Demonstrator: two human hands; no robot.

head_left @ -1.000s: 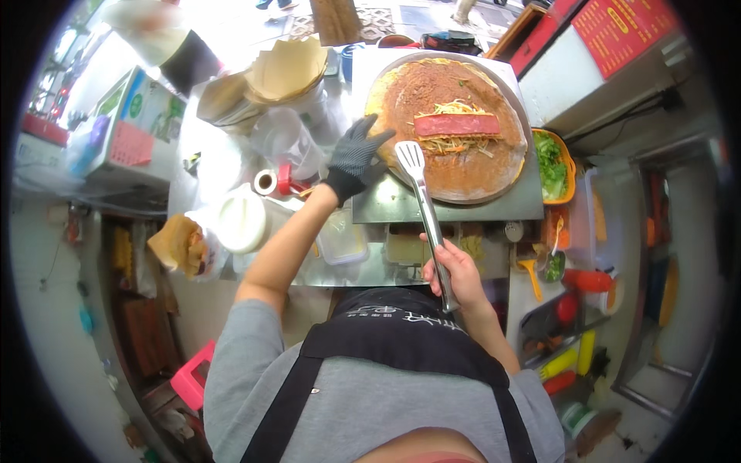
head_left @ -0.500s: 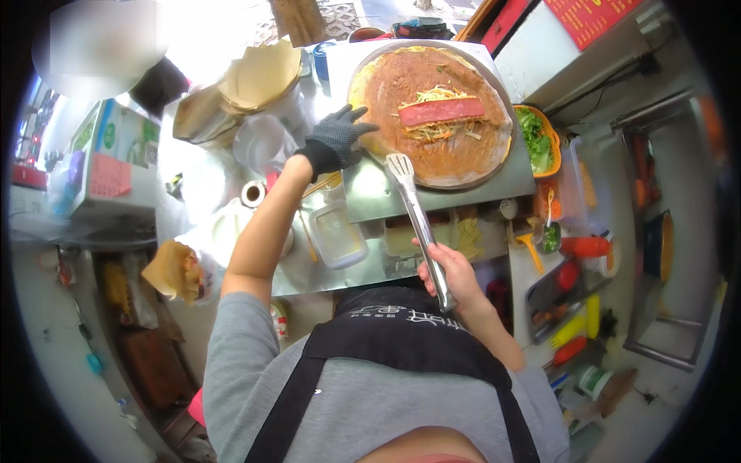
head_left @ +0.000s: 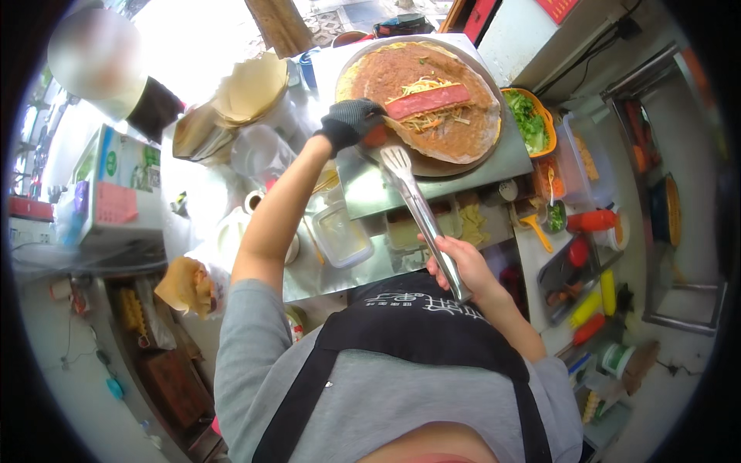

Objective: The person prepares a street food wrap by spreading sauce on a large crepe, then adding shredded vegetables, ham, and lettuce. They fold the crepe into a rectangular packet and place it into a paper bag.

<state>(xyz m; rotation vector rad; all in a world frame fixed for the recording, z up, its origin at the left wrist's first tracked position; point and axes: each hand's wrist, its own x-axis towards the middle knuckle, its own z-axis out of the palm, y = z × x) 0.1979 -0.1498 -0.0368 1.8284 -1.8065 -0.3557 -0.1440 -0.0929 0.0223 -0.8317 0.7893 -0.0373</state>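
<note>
**Pancake on Griddle: Left Edge Gripped, Tongs in Right Hand**

The pancake (head_left: 370, 73) lies on the round griddle (head_left: 423, 165), which is set on the steel surface (head_left: 369, 184) in front of the person. Brown sauce coats most of its upper face. A red slice (head_left: 428, 101) rests across the shreds (head_left: 421, 123) on the pancake.

Left hand (head_left: 353, 123): wears a dark glove. The fingers close on the near-left edge of the pancake, which is raised and bent upward at the grip.

Right hand (head_left: 465, 266): bare, clasped around the lower end of the metal tongs (head_left: 417, 204). The tongs point away from the person; their slotted tip is near the griddle's near-left rim, below the left hand.

Adjacent items: an orange basket (head_left: 551, 127) of lettuce (head_left: 527, 122) stands just to the right of the surface. A clear tub (head_left: 343, 236) is positioned at the near left. Paper bags (head_left: 251, 89) stand farther left, beyond a clear jug (head_left: 258, 150). A red bottle (head_left: 590, 221) lies at the right, near the basket.
</note>
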